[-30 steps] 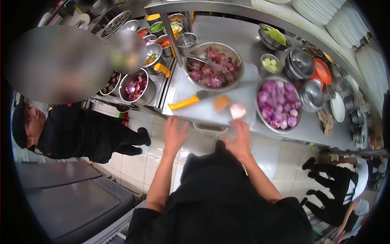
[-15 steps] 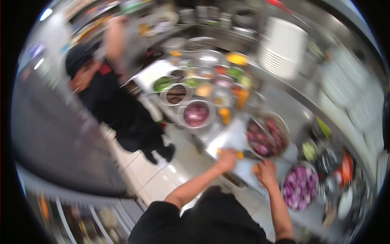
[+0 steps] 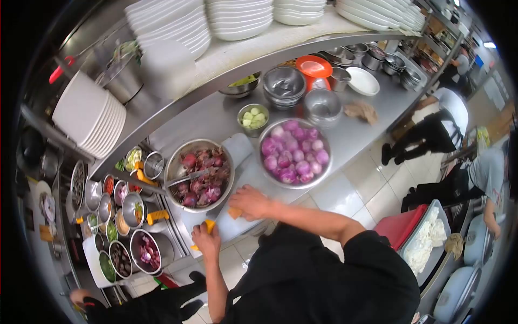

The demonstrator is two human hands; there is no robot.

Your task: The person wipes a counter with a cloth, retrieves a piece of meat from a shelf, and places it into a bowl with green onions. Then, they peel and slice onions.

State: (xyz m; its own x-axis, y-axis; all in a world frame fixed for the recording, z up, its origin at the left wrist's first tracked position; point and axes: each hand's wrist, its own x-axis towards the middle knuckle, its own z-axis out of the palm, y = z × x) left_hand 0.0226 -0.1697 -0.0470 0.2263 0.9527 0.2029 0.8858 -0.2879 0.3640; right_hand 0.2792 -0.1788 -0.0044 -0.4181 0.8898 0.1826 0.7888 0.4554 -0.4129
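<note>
My left hand (image 3: 206, 240) is wrapped around the yellow knife handle (image 3: 208, 227) at the near edge of the cutting board (image 3: 237, 216), fingers curled shut on it; the blade is hidden by the hand and I cannot tell how it lies. My right hand (image 3: 249, 202) lies on the board just right of that, fingers bent over a small orange-tan block (image 3: 234, 213) that peeks out at its near edge; it touches the block, but I cannot tell whether it truly grips it or only presses on it.

The board sits on the steel counter (image 3: 350, 135). Touching its far left side is a big steel bowl of onion skins and trimmings (image 3: 200, 174), with a metal utensil (image 3: 186, 178) lying across its rim. To the right, just beside my right hand, stands a second steel bowl full of peeled purple onions (image 3: 294, 153). Farther off I see a small bowl of pale green pieces (image 3: 253, 117), stacked empty steel bowls (image 3: 284, 83) and an orange lid (image 3: 313, 66).

To the left, a row of small steel containers (image 3: 121, 216) holds chopped ingredients. On the shelf above the counter, stacks of white plates (image 3: 167, 24) stand. At the right, well apart from me, another person (image 3: 431, 127) in dark trousers bends at the counter.
</note>
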